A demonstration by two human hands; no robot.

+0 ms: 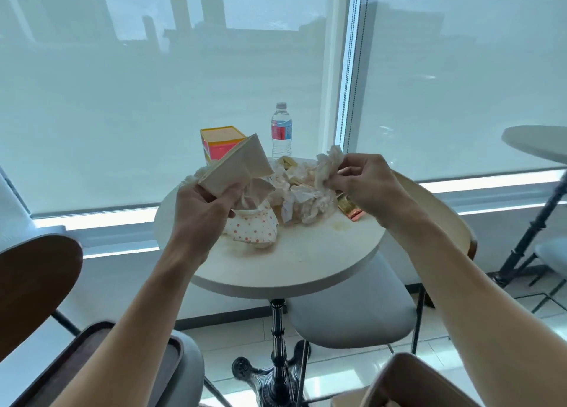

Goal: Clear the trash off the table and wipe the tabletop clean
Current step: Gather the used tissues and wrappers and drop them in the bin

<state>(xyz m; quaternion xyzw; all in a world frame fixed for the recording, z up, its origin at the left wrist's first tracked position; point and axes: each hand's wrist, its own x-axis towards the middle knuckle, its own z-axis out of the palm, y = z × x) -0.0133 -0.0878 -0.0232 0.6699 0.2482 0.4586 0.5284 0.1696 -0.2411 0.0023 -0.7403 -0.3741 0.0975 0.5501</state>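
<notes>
While left fingers [227, 191] pinch the napkin stack [237, 164] — tilted up-right — right fingers [343, 176] pinch crumpled paper [329, 164].

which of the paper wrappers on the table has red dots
The dotted wrapper, lying at the near left edge of the pile just below the left hand. The other crumpled wrappers are plain white or tan.

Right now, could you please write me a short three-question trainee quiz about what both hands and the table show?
1. True or false: the water bottle lies on its side.
2. What does the left hand hold? A) folded beige paper bag B) a cup C) a cloth
3. Fill in: the right hand grips crumpled ____.

Key: 1. False, it stands upright. 2. A. 3. Paper; brownish stains remain on the round table.
</notes>
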